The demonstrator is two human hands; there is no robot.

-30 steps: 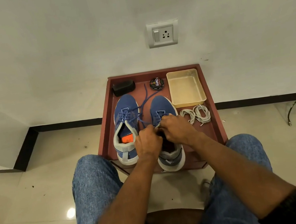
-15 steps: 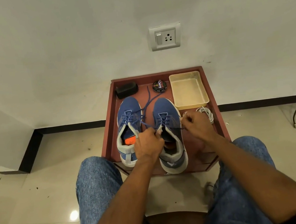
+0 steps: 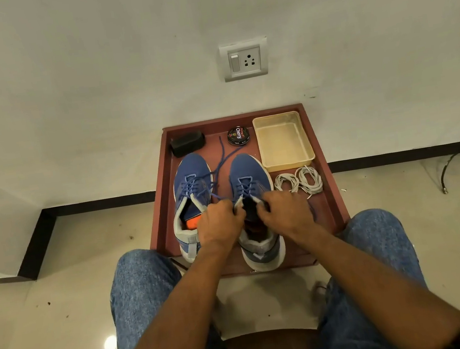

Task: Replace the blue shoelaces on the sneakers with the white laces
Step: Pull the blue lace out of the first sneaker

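head view: low red table (image 3: 333, 188) against the wall, two blue sneakers side by side.
left hand (image 3: 221, 226): fingers curled, pinching the right sneaker (image 3: 251, 198) collar edge.
right hand (image 3: 286, 214): curled, gripping the opposite collar side.
left sneaker (image 3: 191, 186): at 9 o'clock, blue laces (image 3: 222, 160) trailing loose.
white laces (image 3: 300, 181): coiled at 3 o'clock.
tray (image 3: 282, 140), polish tin (image 3: 238, 135): 12 o'clock.

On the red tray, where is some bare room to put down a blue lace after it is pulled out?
The red tray shows bare floor right of the right sneaker, in front of the white laces. A narrow strip lies between the shoe toes, but a loose blue lace crosses it. The beige tub is empty. The back row and the middle, under both hands, are crowded.
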